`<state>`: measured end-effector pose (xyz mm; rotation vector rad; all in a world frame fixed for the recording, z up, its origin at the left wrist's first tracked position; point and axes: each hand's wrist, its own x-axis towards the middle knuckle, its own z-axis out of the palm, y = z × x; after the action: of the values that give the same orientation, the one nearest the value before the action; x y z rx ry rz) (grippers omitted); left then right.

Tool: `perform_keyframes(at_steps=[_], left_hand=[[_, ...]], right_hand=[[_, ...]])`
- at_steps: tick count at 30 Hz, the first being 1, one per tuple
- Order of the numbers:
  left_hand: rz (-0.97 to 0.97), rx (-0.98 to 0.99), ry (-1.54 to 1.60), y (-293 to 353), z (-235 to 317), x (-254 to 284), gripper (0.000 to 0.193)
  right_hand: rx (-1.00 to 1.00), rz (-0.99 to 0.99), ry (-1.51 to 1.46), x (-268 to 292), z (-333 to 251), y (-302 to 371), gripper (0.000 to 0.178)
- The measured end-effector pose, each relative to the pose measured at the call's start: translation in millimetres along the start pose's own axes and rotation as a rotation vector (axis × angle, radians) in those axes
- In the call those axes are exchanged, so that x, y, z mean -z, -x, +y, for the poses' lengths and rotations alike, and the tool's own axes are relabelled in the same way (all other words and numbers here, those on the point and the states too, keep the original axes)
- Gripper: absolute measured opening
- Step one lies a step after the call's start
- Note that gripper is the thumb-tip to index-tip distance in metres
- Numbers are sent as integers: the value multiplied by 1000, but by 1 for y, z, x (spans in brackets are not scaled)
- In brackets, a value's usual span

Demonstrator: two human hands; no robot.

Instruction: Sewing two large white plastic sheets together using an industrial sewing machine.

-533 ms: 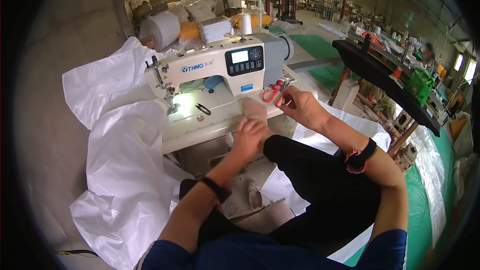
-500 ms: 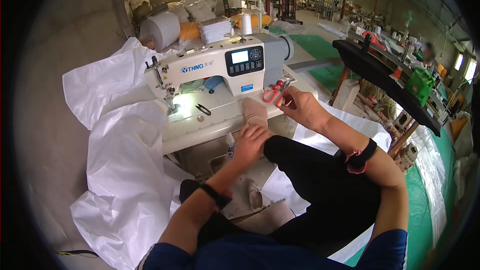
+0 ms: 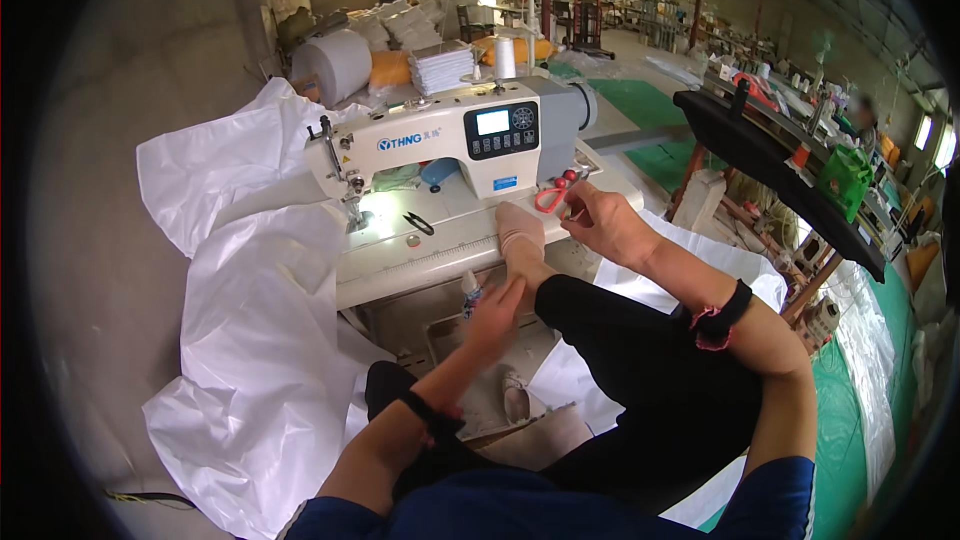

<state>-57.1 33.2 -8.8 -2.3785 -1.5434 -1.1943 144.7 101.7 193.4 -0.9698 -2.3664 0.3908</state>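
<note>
My raised foot in a pale pink sock (image 3: 520, 225) rests against the front edge of a white sewing machine table (image 3: 400, 262). Bare ankle (image 3: 530, 262) shows below the cuff. Curled round that ankle is my left hand (image 3: 495, 315), slightly blurred. My right hand (image 3: 608, 225) hovers over the table's right part, thumb and fingers pinched together; what they hold, if anything, is hidden. Beside those fingertips, the red loop handle of scissors (image 3: 547, 201) shows, the rest covered. Black thread snips (image 3: 419, 224) lie under the sewing machine arm (image 3: 425, 137), near the lit needle area.
White sheeting (image 3: 260, 340) drapes off the table's left side. Small red balls (image 3: 568, 176) sit behind the scissors. A black padded bar (image 3: 780, 175) stretches along the right, with a green bag (image 3: 843, 180) behind it. A shoe (image 3: 515, 397) is below the table.
My left hand has slid down from the sock cuff onto the ankle, baring skin. My right hand has shifted slightly right relative to the scissors. The whole view has moved a little.
</note>
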Motion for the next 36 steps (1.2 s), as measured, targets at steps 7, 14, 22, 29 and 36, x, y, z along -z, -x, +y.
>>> perform_keyframes(at_steps=[7, 14, 22, 29, 36], left_hand=[[13, 127, -119, -33, -11, 3, 63], [-103, -60, 80, -18, 31, 12, 61], [97, 40, -136, -61, -12, -10, 53], [-16, -76, 105, -7, 29, 5, 55], [-64, -181, -15, -34, 19, 23, 52]], right_hand=[[-16, 8, -44, 2, -7, 0, 29], [-47, 4, -18, 3, 9, 5, 30], [-45, 17, -13, 5, 3, 3, 29], [-79, 9, -41, 11, 16, 16, 30], [-132, 37, -91, 12, 32, 19, 29]])
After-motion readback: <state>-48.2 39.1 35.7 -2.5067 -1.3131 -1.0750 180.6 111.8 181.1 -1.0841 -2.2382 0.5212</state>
